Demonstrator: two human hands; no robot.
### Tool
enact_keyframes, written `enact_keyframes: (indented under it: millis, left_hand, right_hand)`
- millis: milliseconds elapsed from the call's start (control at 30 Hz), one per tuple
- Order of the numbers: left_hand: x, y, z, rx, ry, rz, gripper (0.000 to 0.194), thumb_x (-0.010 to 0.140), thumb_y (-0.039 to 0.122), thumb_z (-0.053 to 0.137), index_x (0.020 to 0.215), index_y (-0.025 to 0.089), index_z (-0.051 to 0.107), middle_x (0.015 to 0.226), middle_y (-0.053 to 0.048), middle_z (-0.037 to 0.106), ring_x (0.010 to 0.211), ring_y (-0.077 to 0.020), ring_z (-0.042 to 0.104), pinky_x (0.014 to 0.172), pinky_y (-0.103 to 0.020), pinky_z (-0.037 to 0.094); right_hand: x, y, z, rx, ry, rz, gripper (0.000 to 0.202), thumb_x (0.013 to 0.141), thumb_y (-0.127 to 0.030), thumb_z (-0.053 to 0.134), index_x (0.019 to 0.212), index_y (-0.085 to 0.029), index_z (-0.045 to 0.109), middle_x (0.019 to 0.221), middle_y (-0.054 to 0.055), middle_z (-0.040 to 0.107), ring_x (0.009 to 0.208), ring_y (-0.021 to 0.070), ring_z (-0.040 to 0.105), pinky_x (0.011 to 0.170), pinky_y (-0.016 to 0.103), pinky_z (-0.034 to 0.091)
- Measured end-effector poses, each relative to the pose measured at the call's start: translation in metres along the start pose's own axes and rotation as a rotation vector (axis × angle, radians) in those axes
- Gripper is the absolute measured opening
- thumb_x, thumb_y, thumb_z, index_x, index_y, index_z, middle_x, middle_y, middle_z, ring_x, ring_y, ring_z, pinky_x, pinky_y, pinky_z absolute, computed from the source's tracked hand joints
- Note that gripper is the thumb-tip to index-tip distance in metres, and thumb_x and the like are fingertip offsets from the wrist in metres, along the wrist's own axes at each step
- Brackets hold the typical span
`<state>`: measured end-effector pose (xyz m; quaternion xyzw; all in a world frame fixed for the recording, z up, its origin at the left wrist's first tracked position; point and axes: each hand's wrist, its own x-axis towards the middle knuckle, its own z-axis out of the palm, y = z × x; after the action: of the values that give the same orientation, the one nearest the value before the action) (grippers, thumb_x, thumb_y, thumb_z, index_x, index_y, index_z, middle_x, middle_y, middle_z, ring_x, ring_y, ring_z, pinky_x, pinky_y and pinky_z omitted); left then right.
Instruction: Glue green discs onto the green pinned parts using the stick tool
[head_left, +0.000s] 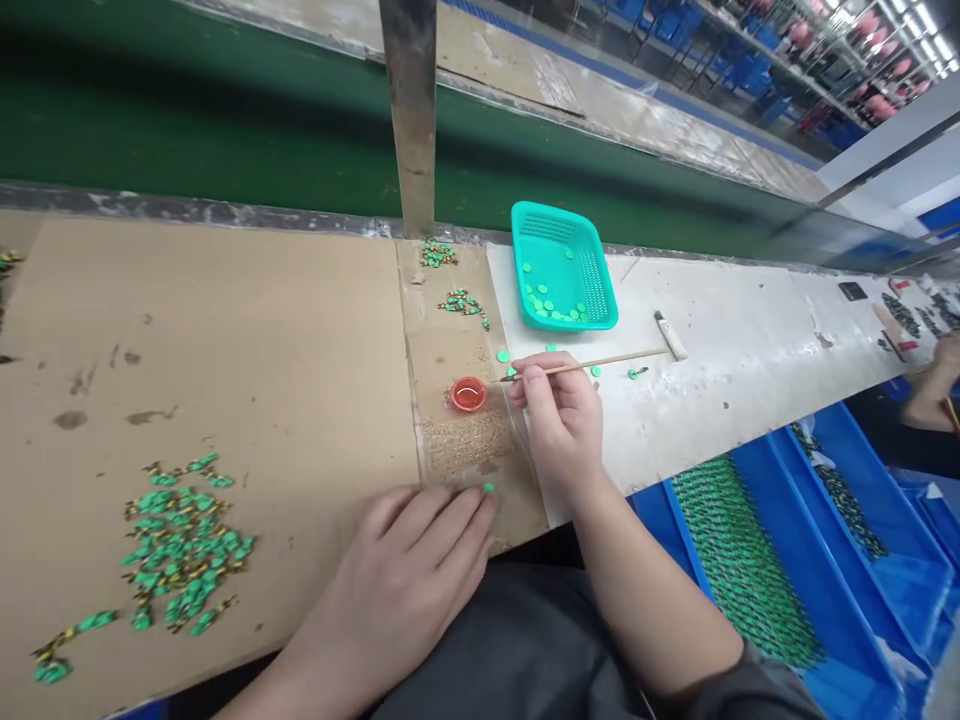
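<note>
My right hand (559,415) is closed around a thin wooden brush (615,360), its dark tip pointing left, just right of a small red cup (468,394) of reddish liquid. Low on the cardboard near the front edge lies my left hand (424,550), back up, fingers pressed together. A small green piece (489,487) shows at its fingertips; the thumb and the underside of the hand are hidden. Green discs (502,356) lie beyond my right hand.
A teal basket (566,270) with green discs stands at the back. Small green and yellow pieces (184,550) are heaped at left. A white tube (671,336) lies to the right. Blue bins (832,640) stand below the edge; another person's arm (934,390) is far right.
</note>
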<state>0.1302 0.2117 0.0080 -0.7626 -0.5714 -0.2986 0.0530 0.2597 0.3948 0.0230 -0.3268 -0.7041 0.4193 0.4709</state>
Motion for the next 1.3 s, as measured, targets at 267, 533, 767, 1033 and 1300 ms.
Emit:
enact_keyframes:
  millis: [267,533,767,1033,1300]
  left_hand:
    - [-0.004,-0.002,0.000,-0.026,-0.006,0.008,0.028,0.117,0.021,0.056,0.125,0.013,0.082,0.120,-0.007,0.085,0.107,-0.0265,0.069,0.097,-0.047,0.046]
    - [-0.007,-0.002,0.000,0.025,-0.055,0.001,0.032,0.116,0.020,0.056,0.135,0.010,0.080,0.132,-0.010,0.085,0.111,-0.0288,0.069,0.096,-0.049,0.046]
    - [-0.008,-0.001,0.002,0.031,-0.084,-0.003,0.032,0.114,0.022,0.060,0.137,0.008,0.079,0.133,-0.013,0.082,0.111,-0.0296,0.066,0.097,-0.049,0.046]
    - [-0.014,0.000,0.002,0.024,-0.126,0.006,0.038,0.112,0.022,0.064,0.145,0.008,0.075,0.137,-0.013,0.080,0.113,-0.0301,0.064,0.097,-0.050,0.046]
    - [-0.013,0.001,0.002,0.036,-0.121,-0.004,0.039,0.109,0.025,0.066,0.143,0.011,0.077,0.134,-0.013,0.081,0.110,-0.0291,0.066,0.094,-0.049,0.051]
  right_hand:
    - [0.001,0.002,0.003,0.004,0.027,-0.056,0.010,0.115,-0.027,0.066,0.110,-0.027,0.074,0.103,0.001,0.077,0.077,0.0127,0.077,0.071,0.028,0.065]
    - [-0.001,0.002,0.003,-0.227,-0.096,-0.187,0.021,0.115,-0.040,0.069,0.098,-0.028,0.069,0.083,-0.001,0.073,0.072,0.0163,0.069,0.067,0.033,0.056]
    - [0.004,-0.001,0.012,-0.351,-0.194,-0.323,0.031,0.116,-0.029,0.068,0.087,-0.026,0.060,0.073,-0.005,0.061,0.062,0.0126,0.053,0.062,0.030,0.042]
    - [0.006,0.002,0.016,-0.423,-0.232,-0.269,0.036,0.117,-0.033,0.065,0.083,-0.026,0.056,0.074,-0.004,0.063,0.061,0.0128,0.051,0.064,0.030,0.045]
    - [0.004,0.005,0.017,-0.440,-0.226,-0.270,0.037,0.117,-0.034,0.066,0.082,-0.026,0.055,0.073,-0.004,0.061,0.062,0.0131,0.050,0.064,0.031,0.043]
